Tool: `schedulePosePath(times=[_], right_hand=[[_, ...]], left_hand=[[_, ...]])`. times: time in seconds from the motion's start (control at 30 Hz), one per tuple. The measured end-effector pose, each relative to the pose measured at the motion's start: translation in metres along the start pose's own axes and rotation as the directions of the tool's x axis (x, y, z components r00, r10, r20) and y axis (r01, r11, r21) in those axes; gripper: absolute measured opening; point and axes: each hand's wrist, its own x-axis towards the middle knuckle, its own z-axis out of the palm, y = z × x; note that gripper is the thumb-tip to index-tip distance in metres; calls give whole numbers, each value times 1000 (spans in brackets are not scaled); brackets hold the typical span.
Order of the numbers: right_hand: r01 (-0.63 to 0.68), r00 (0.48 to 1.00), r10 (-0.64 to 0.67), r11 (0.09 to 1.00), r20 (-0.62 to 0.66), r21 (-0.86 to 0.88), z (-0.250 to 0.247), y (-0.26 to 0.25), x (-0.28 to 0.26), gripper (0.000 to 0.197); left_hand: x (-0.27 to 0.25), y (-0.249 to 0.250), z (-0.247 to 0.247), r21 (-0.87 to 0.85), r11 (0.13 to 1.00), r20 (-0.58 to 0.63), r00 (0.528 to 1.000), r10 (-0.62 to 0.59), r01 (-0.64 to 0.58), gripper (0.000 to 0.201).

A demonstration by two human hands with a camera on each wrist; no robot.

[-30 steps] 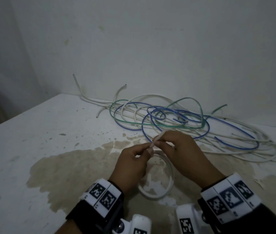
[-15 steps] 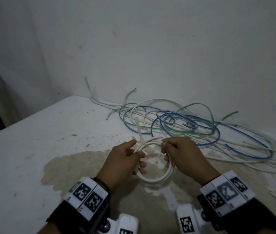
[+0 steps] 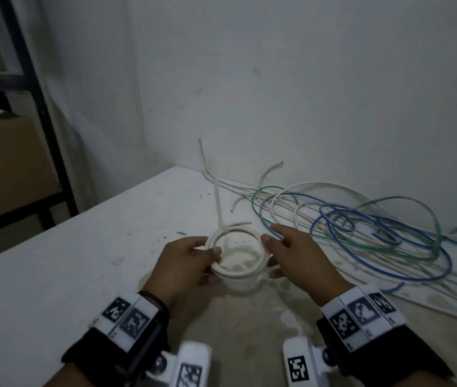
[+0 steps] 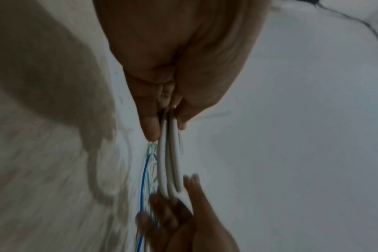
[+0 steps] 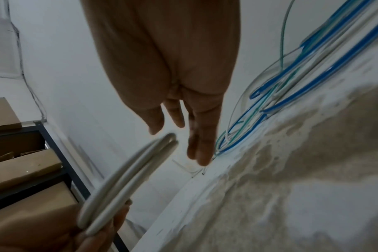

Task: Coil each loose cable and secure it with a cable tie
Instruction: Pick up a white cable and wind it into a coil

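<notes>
A white cable wound into a small coil (image 3: pixel 235 272) is held a little above the table. My left hand (image 3: pixel 213 255) grips its left side, pinching the turns between thumb and fingers (image 4: pixel 149 126). A thin white strip (image 3: pixel 219 205) stands up from the coil's far edge. My right hand (image 3: pixel 272 247) is beside the coil's right rim with its fingers straight. In the right wrist view the coil (image 5: pixel 123 184) ends just short of those fingers (image 5: pixel 202 145). In the left wrist view the coil (image 4: pixel 169 162) runs edge-on from my left hand (image 4: pixel 168 119).
A tangle of loose white, blue and green cables (image 3: pixel 375 236) lies at the back right against the wall. The white table (image 3: pixel 82 261) has a brown stain near me. A dark metal shelf with cardboard boxes (image 3: pixel 12 163) stands to the left.
The coil has come up off the table in my left hand. My right hand let go of the strip and straightened its fingers. The view swung to the left.
</notes>
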Motion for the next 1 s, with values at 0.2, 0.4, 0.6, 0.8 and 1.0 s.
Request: schedulePosePath(times=[0.2, 0.4, 0.6, 0.8, 1.0], right_hand=[[-57, 992, 67, 994, -108, 98, 5, 9, 9, 21], [-190, 968, 230, 933, -100, 305, 1, 19, 19, 18], [-220, 944, 310, 845, -110, 486, -4, 29, 24, 17], [-234, 921, 370, 773, -120, 590, -6, 34, 27, 15], [-232, 917, 382, 739, -111, 632, -8, 36, 26, 15]], left_hand=[[92, 5, -67, -85, 996, -347, 937, -44, 15, 6], [166, -11, -97, 17, 987, -377, 915, -142, 160, 20], [192, -1, -98, 436, 869, -288, 951, -113, 235, 34], [194, 1, -88, 725, 658, -299, 954, 38, 201, 44], [188, 10, -74, 810, 552, -254, 967, 27, 198, 55]])
